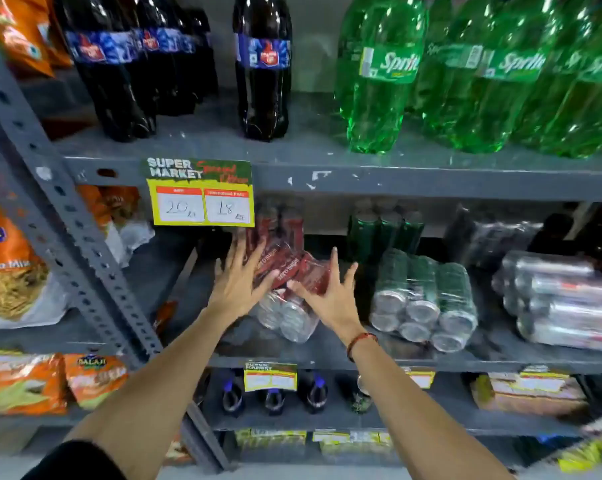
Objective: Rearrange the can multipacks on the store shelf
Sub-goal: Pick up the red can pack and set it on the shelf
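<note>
Head view: on the middle shelf (327,355), the left hand (239,280) and right hand (327,296) lie with fingers spread wide against a red multipack (292,268) that lies tilted on its side, gripping nothing. Just right sits a green multipack (424,299), then a silver multipack (562,299). A price tag (201,195) hangs above the left hand.
</note>
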A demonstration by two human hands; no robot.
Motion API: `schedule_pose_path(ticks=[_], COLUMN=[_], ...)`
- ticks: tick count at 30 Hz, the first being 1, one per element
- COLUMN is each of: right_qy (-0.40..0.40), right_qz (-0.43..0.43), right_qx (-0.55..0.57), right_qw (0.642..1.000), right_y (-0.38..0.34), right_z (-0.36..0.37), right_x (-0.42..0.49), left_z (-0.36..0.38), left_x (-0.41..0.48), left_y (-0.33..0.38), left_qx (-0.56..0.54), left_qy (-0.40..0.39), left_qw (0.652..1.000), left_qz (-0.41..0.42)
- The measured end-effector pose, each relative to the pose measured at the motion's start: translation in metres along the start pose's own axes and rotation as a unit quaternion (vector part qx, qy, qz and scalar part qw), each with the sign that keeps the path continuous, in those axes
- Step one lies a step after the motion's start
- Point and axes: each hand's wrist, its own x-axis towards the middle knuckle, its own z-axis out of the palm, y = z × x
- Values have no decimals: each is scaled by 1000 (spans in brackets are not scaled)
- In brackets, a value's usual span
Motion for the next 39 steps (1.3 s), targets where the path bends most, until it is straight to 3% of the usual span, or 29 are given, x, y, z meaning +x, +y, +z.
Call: schedule_pose_path(ticks=[3,8,17,23,28,33,39], right_qy=[-93,-130,-120,-87,-57,5,27], right_qz=[52,103,71,-83,-228,-312,-329], right_qx=[54,72,79,26,-50,-80,-96], right_qw=[993,984,987,992,971,947,939], right_y=[1,7,7,5,23,47,54], right_z=[5,9,9,18,28,44,42], right_x=[16,36,38,13,-8,-14,-21], left_z=[3,14,18,13,33,48,42], left_x=[25,49,39,-9,-64,-79,-93], left_y=[-8,-12,-14,-20,-12,-13,-7], left_qx=[-52,-90,-53,-97,-169,-154,-175], left_qy=[-89,-197,-129,1,124,127,119], left_qw=[995,976,990,995,978,980,977], left_qz=[18,4,7,6,-12,-15,24])
